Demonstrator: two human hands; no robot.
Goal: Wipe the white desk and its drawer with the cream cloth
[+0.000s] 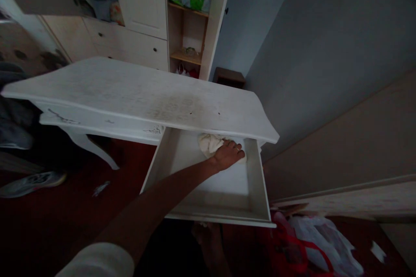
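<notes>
A pulled-out white drawer [208, 218] juts from the white desk [130, 82]. My left hand [229, 154] reaches into it from the lower left and presses a crumpled cream cloth [209, 143] against the drawer's floor, towards the back right. The fingers are curled over the cloth, and part of it is hidden beneath them. In shadow just below the drawer's front edge is my right hand [207, 233], closed at the underside of the front. Its fingertips are hard to make out. Dark smudges mark the desktop above the drawer.
White cabinets [139, 4] and an open shelf [188, 54] stand behind the desk. A grey wall [325, 52] lies to the right. Red and white bags [325, 242] are on the floor at lower right. A shoe [34, 183] shows at far left.
</notes>
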